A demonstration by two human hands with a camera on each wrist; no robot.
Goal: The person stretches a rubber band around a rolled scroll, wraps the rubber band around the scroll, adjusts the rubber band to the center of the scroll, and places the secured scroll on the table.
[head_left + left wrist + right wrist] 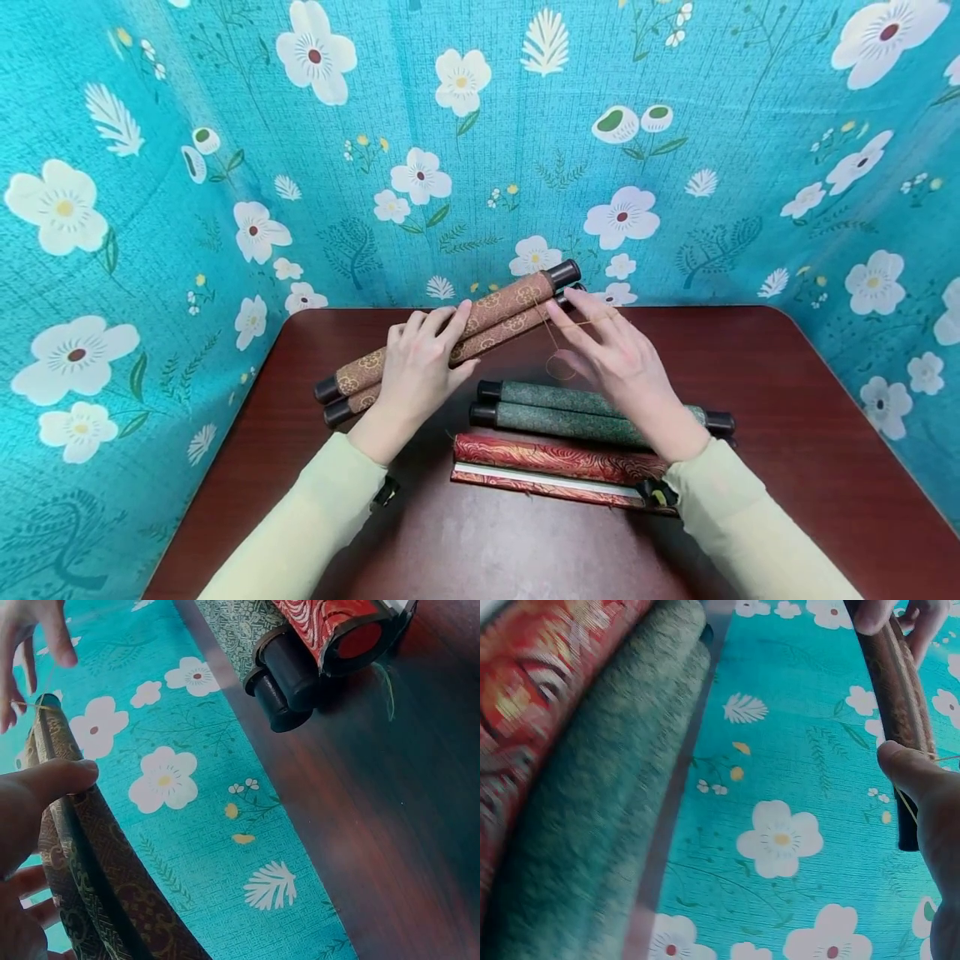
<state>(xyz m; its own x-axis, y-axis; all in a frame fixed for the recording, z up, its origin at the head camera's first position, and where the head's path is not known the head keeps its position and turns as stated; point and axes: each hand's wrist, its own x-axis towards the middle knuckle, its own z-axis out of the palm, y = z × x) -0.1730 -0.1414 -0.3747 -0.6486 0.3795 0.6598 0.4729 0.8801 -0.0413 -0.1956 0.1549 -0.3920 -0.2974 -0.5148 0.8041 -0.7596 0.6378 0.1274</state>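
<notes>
A brown scroll with gold flower patterns (pixel 508 307), rolled from both ends into two parallel rolls with black end knobs, is held slanting above the back of the table. My left hand (pixel 420 362) grips it near the middle, thumb (pixel 71 778) along one roll in the left wrist view. At the scroll's right end, my right hand (pixel 622 354) holds a thin yellow cord (pixel 550 327) that runs from the roll to its fingers. A loose loop of that cord hangs below. In the right wrist view, the right thumb (pixel 907 761) lies against the scroll's edge.
In front of the right hand lies a green double-rolled scroll (pixel 562 421) with black knobs. Closer to me is a red and gold scroll (pixel 525 454), a white strip showing along it. Behind the dark red table (pixel 247 500) hangs a blue flowered cloth (pixel 510 150).
</notes>
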